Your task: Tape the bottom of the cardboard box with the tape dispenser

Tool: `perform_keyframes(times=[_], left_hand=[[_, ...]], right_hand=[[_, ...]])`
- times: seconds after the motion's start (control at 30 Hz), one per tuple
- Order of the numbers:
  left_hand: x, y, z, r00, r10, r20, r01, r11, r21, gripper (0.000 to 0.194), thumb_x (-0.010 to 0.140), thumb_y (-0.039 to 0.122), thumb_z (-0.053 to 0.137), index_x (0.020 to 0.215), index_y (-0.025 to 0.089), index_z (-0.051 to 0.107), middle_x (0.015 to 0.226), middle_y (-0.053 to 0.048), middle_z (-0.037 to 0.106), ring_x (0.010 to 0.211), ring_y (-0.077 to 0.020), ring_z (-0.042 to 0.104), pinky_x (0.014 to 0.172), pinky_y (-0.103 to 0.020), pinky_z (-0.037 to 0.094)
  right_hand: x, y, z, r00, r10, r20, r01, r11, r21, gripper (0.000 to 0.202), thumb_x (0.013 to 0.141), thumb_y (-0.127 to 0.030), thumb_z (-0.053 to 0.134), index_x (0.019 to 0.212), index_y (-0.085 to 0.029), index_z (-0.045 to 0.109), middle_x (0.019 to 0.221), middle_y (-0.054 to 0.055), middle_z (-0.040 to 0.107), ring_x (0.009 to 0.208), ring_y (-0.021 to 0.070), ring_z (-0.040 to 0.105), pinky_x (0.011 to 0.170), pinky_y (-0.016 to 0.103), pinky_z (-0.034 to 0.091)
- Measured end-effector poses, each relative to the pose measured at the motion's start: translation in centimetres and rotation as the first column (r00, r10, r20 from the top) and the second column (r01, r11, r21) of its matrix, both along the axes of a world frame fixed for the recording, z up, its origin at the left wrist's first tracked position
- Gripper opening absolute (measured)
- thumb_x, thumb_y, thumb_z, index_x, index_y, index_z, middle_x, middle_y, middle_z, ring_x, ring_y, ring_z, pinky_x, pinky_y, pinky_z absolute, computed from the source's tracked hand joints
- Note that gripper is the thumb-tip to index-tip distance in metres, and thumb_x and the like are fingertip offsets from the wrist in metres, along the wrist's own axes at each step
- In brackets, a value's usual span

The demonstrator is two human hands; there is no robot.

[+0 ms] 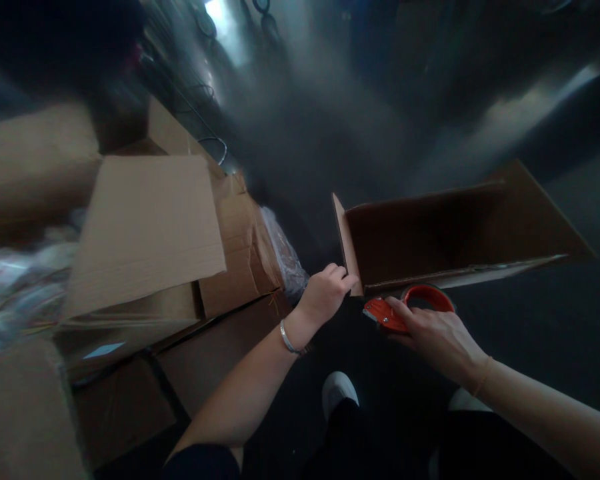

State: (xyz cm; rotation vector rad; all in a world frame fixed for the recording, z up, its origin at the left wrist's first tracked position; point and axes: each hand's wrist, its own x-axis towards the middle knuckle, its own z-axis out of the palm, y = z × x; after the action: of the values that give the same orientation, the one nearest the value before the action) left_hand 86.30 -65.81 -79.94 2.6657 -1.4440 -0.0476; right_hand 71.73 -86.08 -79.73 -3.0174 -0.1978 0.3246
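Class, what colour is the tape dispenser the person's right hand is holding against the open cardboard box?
Red-orange: the tape dispenser under the right hand, seen best in the head view.
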Motion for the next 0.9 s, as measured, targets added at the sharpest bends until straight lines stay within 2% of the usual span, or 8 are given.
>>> perform_keyframes(times=[0.17, 0.27, 0.37, 0.5, 0.63, 0.7, 0.8, 0.9], left_hand=[[-0.4, -0.5, 0.3, 0.983, 0.003, 0.184, -0.007, 1.0, 0.02, 0.019, 0.091, 0.017, 0.044, 0.095, 0.019, 0.062, 0.094, -0.007, 0.055, 0.09, -0.021, 0.05, 0.058, -0.026, 0.047], [-0.4, -0.8, 0.1, 0.988, 0.013, 0.152, -0.007, 0.999, -0.038, 0.021, 0.09, 0.015, 0.045, 0.099, 0.02, 0.063, 0.122, -0.008, 0.051, 0.095, -0.0191, 0.052, 0.061, -0.025, 0.05], [0.0, -1.3, 0.0, 1.0, -0.013, 0.009, 0.014, 0.993, -0.113, 0.029, 0.089, 0.01, 0.043, 0.107, 0.023, 0.062, 0.139, -0.004, 0.043, 0.093, -0.0151, 0.057, 0.072, -0.027, 0.054], [0.2, -2.0, 0.6, 0.959, -0.186, -0.213, 0.146, 0.971, -0.187, 0.038, 0.083, 0.005, 0.045, 0.114, 0.021, 0.059, 0.125, -0.002, 0.056, 0.101, -0.0152, 0.057, 0.092, -0.03, 0.05], [-0.5, -2.7, 1.1, 0.948, -0.202, -0.248, 0.18, 0.978, -0.11, 0.06, 0.076, 0.007, 0.053, 0.133, 0.021, 0.043, 0.126, -0.006, 0.053, 0.102, -0.0186, 0.054, 0.09, -0.032, 0.049], [-0.8, -3.2, 0.9, 0.964, -0.166, -0.207, 0.158, 0.986, -0.056, 0.049, 0.081, 0.008, 0.048, 0.128, 0.022, 0.048, 0.116, -0.006, 0.056, 0.095, -0.0187, 0.054, 0.082, -0.032, 0.049], [-1.0, -3.7, 0.7, 0.962, -0.18, -0.207, 0.175, 0.984, -0.044, 0.025, 0.085, 0.014, 0.047, 0.104, 0.021, 0.063, 0.1, -0.004, 0.058, 0.085, -0.0176, 0.054, 0.079, -0.032, 0.047], [-0.9, -3.8, 0.9, 0.932, -0.222, -0.288, 0.194, 0.973, -0.123, 0.028, 0.081, 0.014, 0.051, 0.105, 0.021, 0.063, 0.099, -0.003, 0.058, 0.086, -0.0154, 0.055, 0.086, -0.031, 0.045]], right_hand=[[0.1, -0.1, 0.0, 0.996, -0.082, 0.023, 0.083, 0.996, -0.024, 0.061, 0.088, -0.049, 0.054, 0.138, -0.021, 0.033, 0.079, 0.001, 0.064, 0.066, 0.0202, 0.064, 0.051, 0.029, 0.038], [0.2, -0.1, 0.1, 0.994, -0.11, 0.015, 0.111, 0.994, -0.023, 0.06, 0.087, -0.049, 0.054, 0.136, -0.021, 0.034, 0.079, 0.001, 0.065, 0.066, 0.0206, 0.064, 0.051, 0.029, 0.04], [0.2, -0.1, 0.3, 0.99, -0.138, -0.003, 0.138, 0.99, -0.016, 0.058, 0.087, -0.048, 0.056, 0.134, -0.021, 0.036, 0.079, 0.0, 0.066, 0.065, 0.0208, 0.065, 0.052, 0.03, 0.042], [0.1, -0.2, 0.5, 0.988, -0.154, -0.018, 0.154, 0.988, -0.005, 0.057, 0.087, -0.047, 0.056, 0.133, -0.02, 0.036, 0.079, 0.0, 0.066, 0.065, 0.021, 0.065, 0.053, 0.03, 0.043], [-0.2, -0.4, 0.5, 0.985, -0.168, -0.039, 0.169, 0.986, 0.01, 0.056, 0.086, -0.045, 0.058, 0.131, -0.021, 0.037, 0.079, 0.001, 0.067, 0.067, 0.0208, 0.066, 0.054, 0.029, 0.043], [-0.4, -0.6, 0.5, 0.984, -0.171, -0.041, 0.172, 0.985, 0.008, 0.055, 0.085, -0.045, 0.059, 0.13, -0.022, 0.038, 0.08, 0.001, 0.067, 0.067, 0.0209, 0.066, 0.053, 0.029, 0.042], [-0.8, -1.2, 0.4, 0.984, -0.174, -0.048, 0.174, 0.985, 0.009, 0.054, 0.086, -0.047, 0.057, 0.13, -0.021, 0.038, 0.08, 0.001, 0.067, 0.067, 0.0209, 0.065, 0.053, 0.029, 0.043], [-1.1, -2.1, 0.4, 0.987, -0.15, -0.053, 0.151, 0.988, 0.024, 0.056, 0.086, -0.047, 0.056, 0.132, -0.021, 0.037, 0.083, 0.002, 0.067, 0.069, 0.0215, 0.066, 0.055, 0.03, 0.044]])
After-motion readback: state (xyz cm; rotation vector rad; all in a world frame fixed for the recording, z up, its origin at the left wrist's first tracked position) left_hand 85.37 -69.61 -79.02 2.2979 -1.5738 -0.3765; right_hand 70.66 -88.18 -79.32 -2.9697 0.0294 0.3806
